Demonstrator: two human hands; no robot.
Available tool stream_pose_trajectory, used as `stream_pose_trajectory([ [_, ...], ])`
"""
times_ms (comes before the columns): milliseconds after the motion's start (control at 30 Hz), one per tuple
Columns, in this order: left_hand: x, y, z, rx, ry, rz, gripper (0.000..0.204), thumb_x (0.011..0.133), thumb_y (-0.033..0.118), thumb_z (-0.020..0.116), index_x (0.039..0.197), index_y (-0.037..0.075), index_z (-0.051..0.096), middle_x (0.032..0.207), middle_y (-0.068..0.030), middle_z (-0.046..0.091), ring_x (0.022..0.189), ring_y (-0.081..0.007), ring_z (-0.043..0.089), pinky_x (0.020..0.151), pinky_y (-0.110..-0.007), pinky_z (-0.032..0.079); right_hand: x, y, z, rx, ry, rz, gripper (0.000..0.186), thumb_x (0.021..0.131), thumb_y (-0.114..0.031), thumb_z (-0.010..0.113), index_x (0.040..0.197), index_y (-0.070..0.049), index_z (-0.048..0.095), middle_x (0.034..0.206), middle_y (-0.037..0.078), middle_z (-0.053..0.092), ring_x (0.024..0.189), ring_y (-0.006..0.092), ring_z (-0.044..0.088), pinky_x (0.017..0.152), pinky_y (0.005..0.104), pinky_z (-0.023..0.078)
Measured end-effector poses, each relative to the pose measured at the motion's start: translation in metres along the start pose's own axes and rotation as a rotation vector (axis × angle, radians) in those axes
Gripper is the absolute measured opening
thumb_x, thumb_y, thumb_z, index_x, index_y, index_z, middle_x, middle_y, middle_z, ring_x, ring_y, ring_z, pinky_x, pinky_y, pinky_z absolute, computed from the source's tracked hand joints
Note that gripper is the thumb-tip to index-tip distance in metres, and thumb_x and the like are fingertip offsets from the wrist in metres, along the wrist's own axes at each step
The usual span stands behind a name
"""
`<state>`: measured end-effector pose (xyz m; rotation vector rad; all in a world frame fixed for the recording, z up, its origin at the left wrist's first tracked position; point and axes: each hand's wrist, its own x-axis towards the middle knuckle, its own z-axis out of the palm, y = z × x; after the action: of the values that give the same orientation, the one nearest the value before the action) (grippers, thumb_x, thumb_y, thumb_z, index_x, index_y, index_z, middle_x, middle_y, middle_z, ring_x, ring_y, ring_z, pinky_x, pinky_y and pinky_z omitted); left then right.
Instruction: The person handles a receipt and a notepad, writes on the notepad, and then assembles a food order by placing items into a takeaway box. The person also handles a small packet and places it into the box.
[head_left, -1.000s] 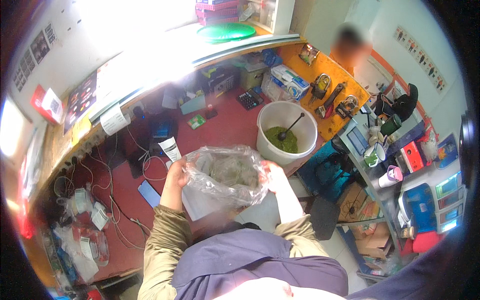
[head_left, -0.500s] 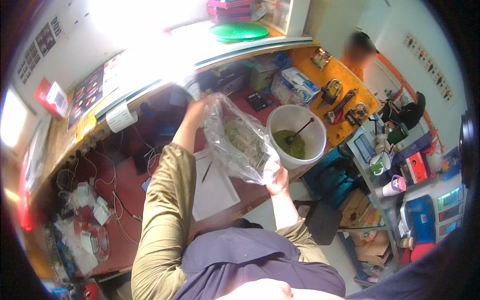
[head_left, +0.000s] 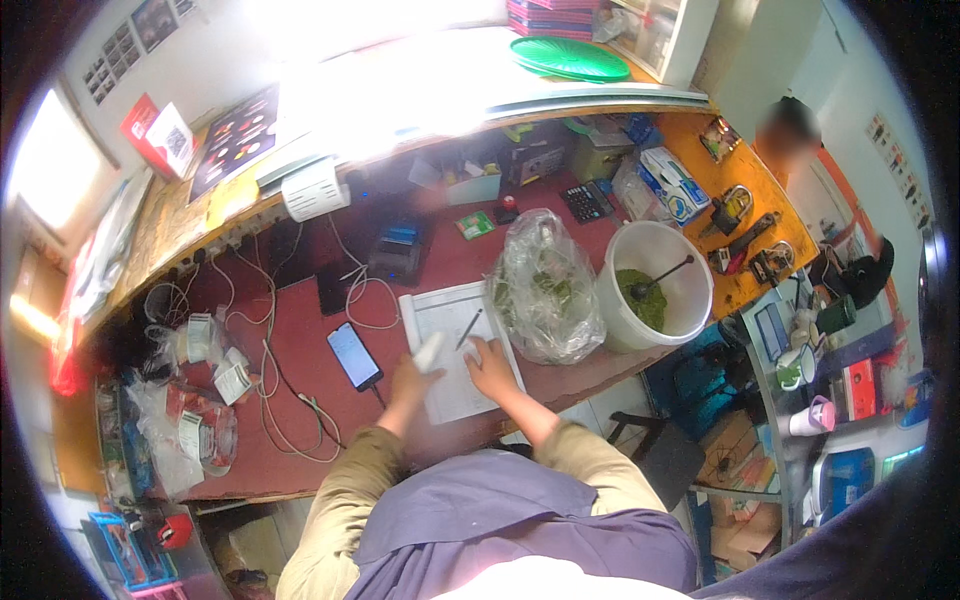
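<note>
My left hand (head_left: 402,382) is closed around a small white thing (head_left: 430,351), blurred, its kind unclear. It is over the left side of a white ruled sheet or open notebook (head_left: 450,395). My right hand (head_left: 490,372) is over the same page, empty, fingers apart and close to a dark pen (head_left: 469,328) lying there. Just beyond and to the right stands a clear plastic bag (head_left: 546,300) with green leafy stuff inside. Beside it, a white bucket (head_left: 690,300) contains green powder (head_left: 640,300) and a long-handled dark scoop (head_left: 662,279).
A lit phone (head_left: 355,356) on a cable lies left of the page. Loose cables (head_left: 268,350) and a clear plastic container (head_left: 207,435) occupy the desk's left. A calculator (head_left: 587,203), tissue box (head_left: 674,186) and padlock-like metal tools (head_left: 745,235) are farther back. Someone stands at the far right.
The plastic bag, held up between both hands before, now stands on the desk beside the bucket, let go. Both hands have come down and back over the page. The view has shifted left.
</note>
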<state>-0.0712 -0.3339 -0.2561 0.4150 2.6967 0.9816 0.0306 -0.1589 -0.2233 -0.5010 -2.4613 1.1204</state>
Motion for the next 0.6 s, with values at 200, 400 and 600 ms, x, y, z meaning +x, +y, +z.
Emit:
stream_pose_trajectory([
  [200, -0.023, -0.016, -0.003, -0.296, -0.059, 0.044, 0.059, 0.074, 0.015, 0.077, 0.124, -0.003, 0.05, 0.11, -0.0178, 0.063, 0.104, -0.0276, 0.062, 0.09, -0.041, 0.047, 0.033, 0.024, 0.039, -0.091, -0.087, 0.211, 0.03, 0.084, -0.016, 0.06, 0.114, -0.01, 0.06, 0.089, 0.019, 0.061, 0.086, 0.0382, 0.062, 0.073, 0.0459, 0.049],
  [400, -0.056, -0.028, -0.077, -0.693, -0.275, 0.073, 0.058, 0.077, 0.001, 0.066, 0.132, -0.004, 0.047, 0.121, -0.0151, 0.061, 0.113, -0.0252, 0.058, 0.097, -0.037, 0.044, -0.047, -0.032, -0.048, 1.221, -0.135, 0.583, 0.017, 0.087, -0.004, 0.058, 0.102, -0.003, 0.066, 0.082, 0.004, 0.064, 0.07, 0.0103, 0.055, 0.058, 0.0256, 0.042],
  [600, -0.087, -0.011, -0.165, -0.803, -0.221, 0.239, 0.049, 0.08, -0.004, 0.064, 0.127, 0.0, 0.051, 0.12, -0.0086, 0.058, 0.117, -0.0208, 0.055, 0.095, -0.034, 0.046, -0.111, -0.115, -0.069, 1.237, 0.361, 0.552, 0.052, 0.089, -0.005, 0.062, 0.137, -0.007, 0.044, 0.086, 0.008, 0.065, 0.07, 0.0112, 0.058, 0.058, 0.0267, 0.045],
])
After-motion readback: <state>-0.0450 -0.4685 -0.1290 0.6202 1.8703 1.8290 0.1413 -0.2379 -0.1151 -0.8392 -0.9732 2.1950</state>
